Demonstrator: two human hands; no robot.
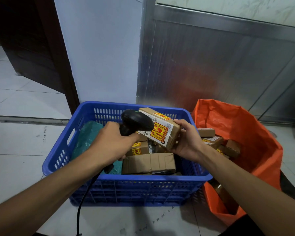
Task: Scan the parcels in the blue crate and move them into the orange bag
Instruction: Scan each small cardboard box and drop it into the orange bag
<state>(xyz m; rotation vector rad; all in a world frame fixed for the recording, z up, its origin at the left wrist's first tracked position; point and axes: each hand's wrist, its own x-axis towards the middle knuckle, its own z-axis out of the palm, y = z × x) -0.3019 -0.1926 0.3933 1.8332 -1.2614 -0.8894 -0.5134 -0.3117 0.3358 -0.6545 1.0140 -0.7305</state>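
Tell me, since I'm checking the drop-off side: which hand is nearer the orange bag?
Right. The right hand holds the cardboard parcel over the blue crate, beside the orange bag; the left hand grips the scanner farther left.

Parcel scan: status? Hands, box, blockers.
Left hand grips scanner, aimed at label. Right hand holds cardboard parcel above blue crate. More parcels left in crate; orange bag open, path clear.

- Small brown cardboard parcel (162, 129), red-yellow fragile sticker, held tilted above crate.
- Blue slatted plastic crate (126, 186): brown boxes, green bag inside.
- Orange plastic bag (255, 133), open, just right of crate, holding small boxes.
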